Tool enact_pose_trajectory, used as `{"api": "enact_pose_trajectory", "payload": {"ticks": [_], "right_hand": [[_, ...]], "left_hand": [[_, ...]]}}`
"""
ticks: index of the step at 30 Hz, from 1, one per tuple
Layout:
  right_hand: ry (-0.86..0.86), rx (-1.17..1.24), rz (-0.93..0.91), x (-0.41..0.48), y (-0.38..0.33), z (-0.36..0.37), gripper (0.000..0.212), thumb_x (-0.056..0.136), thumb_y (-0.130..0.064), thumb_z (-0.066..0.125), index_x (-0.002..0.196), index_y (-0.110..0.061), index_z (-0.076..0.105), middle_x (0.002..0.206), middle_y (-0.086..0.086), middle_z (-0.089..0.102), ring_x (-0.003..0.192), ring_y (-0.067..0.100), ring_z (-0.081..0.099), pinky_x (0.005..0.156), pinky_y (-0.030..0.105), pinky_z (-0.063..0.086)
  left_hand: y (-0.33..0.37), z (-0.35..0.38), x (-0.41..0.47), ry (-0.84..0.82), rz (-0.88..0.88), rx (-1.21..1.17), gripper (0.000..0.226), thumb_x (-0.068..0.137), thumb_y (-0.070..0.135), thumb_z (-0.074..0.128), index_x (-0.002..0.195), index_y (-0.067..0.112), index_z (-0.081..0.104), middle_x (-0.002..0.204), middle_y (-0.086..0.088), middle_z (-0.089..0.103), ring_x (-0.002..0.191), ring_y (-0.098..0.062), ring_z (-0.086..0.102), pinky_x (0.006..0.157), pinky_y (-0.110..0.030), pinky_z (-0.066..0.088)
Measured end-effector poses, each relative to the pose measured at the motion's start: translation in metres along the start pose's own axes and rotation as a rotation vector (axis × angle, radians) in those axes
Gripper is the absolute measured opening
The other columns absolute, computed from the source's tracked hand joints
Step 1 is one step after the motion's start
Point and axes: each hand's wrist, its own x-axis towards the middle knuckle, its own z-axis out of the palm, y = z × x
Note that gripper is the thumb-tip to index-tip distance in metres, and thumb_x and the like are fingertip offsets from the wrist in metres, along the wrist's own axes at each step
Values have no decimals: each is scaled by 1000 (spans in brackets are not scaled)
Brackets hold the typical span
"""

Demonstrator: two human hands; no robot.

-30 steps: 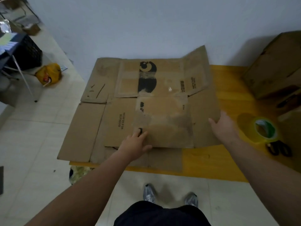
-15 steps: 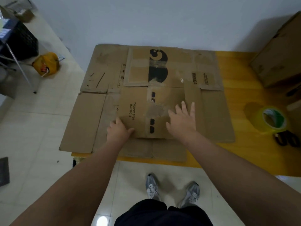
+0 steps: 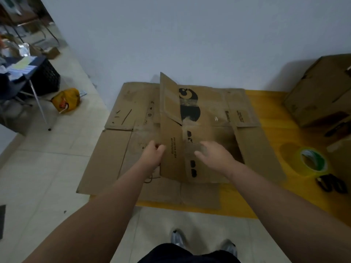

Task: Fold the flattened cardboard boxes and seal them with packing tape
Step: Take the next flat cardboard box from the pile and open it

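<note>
1. Left hand (image 3: 152, 155) gripped the near edge of a raised panel (image 3: 169, 114) at centre frame, fingers curled round the board; right hand (image 3: 215, 158) was loose and spread-fingered over the printed face just to the right, too blurred to confirm contact.
2. Partly lifted, the cardboard box (image 3: 209, 130) sat at centre frame on a second flattened sheet (image 3: 114, 154), both on a yellow table (image 3: 256, 204); only the one panel stood near upright, the other panels lying flat.
3. Trouble looked likeliest from the single grip; the worn, creased board could buckle off its score line, or the panel could flop back if the fingers slipped; the lower sheet overhung the table at the left and near edges, so a hard pull might drag both pieces towards the floor.
4. Room was tight at the top of the frame, where a wall (image 3: 190, 44) met the cardboard's far edge; an assembled box (image 3: 321, 95) filled the upper right; a tape roll (image 3: 298, 164) and scissors (image 3: 331, 185) lay at right, apart from the cardboard, where a swung flap could sweep them; open space lay left and towards the bottom of the frame.
</note>
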Motion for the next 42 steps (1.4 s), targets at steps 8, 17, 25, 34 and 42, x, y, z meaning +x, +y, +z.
{"api": "enact_pose_trajectory", "payload": {"ticks": [8, 17, 25, 34, 42], "right_hand": [[-211, 658, 50, -27, -25, -39, 91, 68, -87, 49, 137, -27, 50, 133, -3, 57, 119, 21, 55, 99, 40, 47], [-111, 865, 74, -45, 5, -46, 47, 102, -40, 41, 143, -17, 41, 111, -11, 48, 104, 6, 42, 91, 26, 35], [106, 443, 14, -45, 11, -63, 13, 102, -16, 40, 98, -14, 52, 88, -4, 50, 83, 14, 50, 65, 22, 39], [356, 489, -132, -89, -27, -258, 17, 92, -7, 44, 76, -11, 44, 67, 5, 42, 54, 18, 41, 41, 22, 32], [537, 586, -102, -142, 2, -370, 19, 90, 6, 41, 93, -1, 59, 67, 10, 50, 52, 17, 46, 42, 22, 35]], "left_hand": [[40, 34, -47, -244, 60, -481, 39, 99, 52, 32, 106, 23, 57, 100, 1, 68, 96, -18, 67, 80, -32, 56], [56, 61, -55, -275, 50, -374, 55, 86, 51, 61, 127, 16, 50, 123, -1, 58, 101, -20, 64, 77, -28, 58], [60, 61, -50, -54, 22, -71, 27, 95, 11, 51, 122, 12, 45, 109, -9, 58, 97, -26, 57, 83, -38, 50], [251, 22, -104, -18, 429, -31, 12, 87, 0, 50, 93, 1, 60, 98, -30, 64, 87, -43, 65, 80, -55, 53], [362, 12, -169, 37, 498, -58, 3, 91, 6, 56, 92, 7, 55, 84, -11, 55, 66, -23, 52, 51, -25, 41]]}}
